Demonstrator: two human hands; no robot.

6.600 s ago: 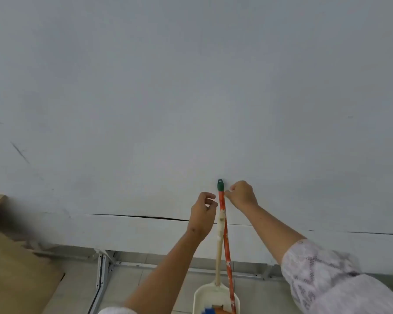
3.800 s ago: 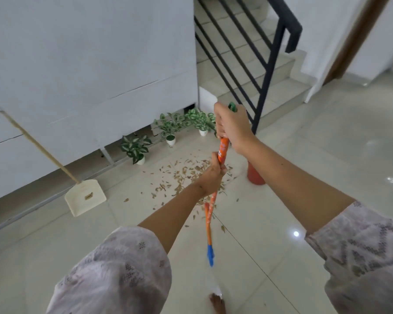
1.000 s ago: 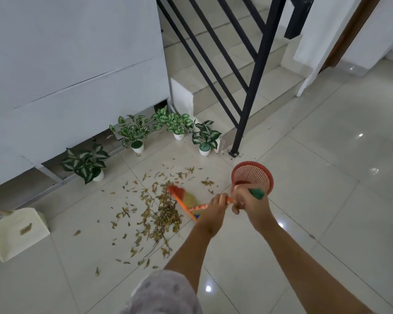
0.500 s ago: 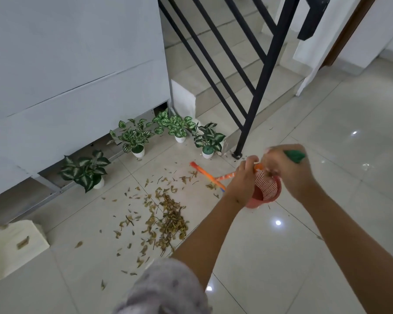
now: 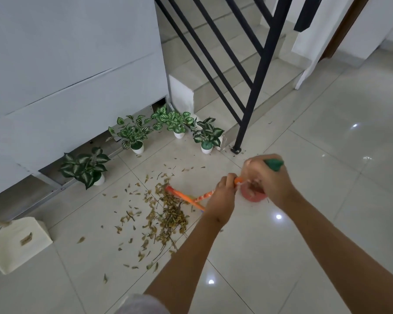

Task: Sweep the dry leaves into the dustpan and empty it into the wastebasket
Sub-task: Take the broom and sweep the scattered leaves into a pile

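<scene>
— How is the light where you are?

— I see soft, even light. Small bright spots shine on the glossy floor [image 5: 327,155]. Shadows are faint.

— Is it sharp?

— Mostly. The hands [image 5: 264,179] look smeared from moving, and so does the broom [image 5: 184,197]. The railing [image 5: 262,71] and wall [image 5: 66,53] bend near the edges, like in a fish-eye.

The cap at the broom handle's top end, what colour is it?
Green, on the orange patterned broom handle; the cap pokes out past the right hand, head view.

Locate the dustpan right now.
The dustpan sits on the floor at the head view's lower left edge, near the wall, left of the leaves.
</scene>
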